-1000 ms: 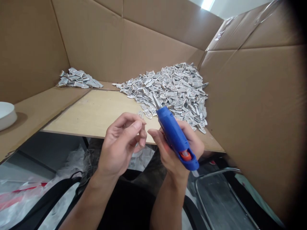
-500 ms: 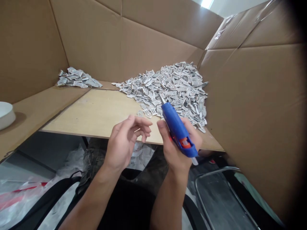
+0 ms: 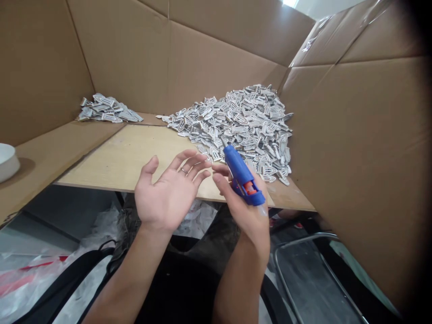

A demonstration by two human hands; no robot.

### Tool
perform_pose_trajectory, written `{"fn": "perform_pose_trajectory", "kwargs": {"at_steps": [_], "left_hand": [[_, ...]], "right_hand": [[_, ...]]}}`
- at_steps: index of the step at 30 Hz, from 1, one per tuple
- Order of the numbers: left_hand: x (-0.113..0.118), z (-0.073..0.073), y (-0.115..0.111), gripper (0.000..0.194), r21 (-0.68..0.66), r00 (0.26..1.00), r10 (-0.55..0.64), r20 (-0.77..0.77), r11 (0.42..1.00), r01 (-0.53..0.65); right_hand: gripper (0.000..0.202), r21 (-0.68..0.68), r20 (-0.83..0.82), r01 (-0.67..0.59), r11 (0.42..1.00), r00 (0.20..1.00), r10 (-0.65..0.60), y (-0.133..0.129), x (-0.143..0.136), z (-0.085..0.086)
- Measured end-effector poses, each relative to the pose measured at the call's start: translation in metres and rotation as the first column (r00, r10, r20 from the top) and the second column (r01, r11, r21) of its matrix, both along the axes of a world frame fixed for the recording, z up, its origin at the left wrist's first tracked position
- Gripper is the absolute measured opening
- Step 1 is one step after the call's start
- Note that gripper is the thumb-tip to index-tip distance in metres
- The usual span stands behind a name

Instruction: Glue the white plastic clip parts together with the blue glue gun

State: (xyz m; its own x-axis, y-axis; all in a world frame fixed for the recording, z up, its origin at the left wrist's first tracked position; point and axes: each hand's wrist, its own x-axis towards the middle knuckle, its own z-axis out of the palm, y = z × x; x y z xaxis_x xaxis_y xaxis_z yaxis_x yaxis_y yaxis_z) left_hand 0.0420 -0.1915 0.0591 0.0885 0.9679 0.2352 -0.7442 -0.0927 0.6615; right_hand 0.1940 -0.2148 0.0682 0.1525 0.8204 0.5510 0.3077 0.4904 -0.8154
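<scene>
A blue hot glue gun (image 3: 240, 171) is held in my right hand (image 3: 248, 211), its metal nozzle pointing up and away toward the heap. The clear end of a glue stick pokes from its back, and an orange part shows inside. Palm up and fingers spread, my left hand (image 3: 168, 191) holds nothing; a ring sits on one finger. Its fingertips are close to the fingers of my right hand. Just beyond both hands lies a large heap of small grey-white slotted pieces (image 3: 243, 121) with pointed or rounded ends.
A smaller pile of similar pieces (image 3: 108, 108) lies at the back left. At the far left stands a white round container (image 3: 8, 162). Cardboard walls (image 3: 354, 135) enclose the wooden board (image 3: 111, 157). Below the board's right side is a metal-framed chair (image 3: 313, 279).
My left hand has turned palm up and its fingers have spread. The glue gun in my right hand has shifted slightly left and up.
</scene>
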Motion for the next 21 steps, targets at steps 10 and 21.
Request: {"fn": "perform_pose_trajectory", "kwargs": {"at_steps": [10,21], "left_hand": [[-0.003,-0.004,0.002,0.056,0.034,0.996,0.049,-0.068,0.998,-0.046],[-0.008,-0.008,0.008,0.057,0.030,0.996,0.079,-0.044,0.997,-0.078]], "right_hand": [[0.026,0.030,0.042,0.021,0.999,0.999,-0.022,0.002,0.000,-0.003],[0.029,0.147,-0.202,0.341,0.929,0.929,-0.309,0.018,0.019,-0.016]]}}
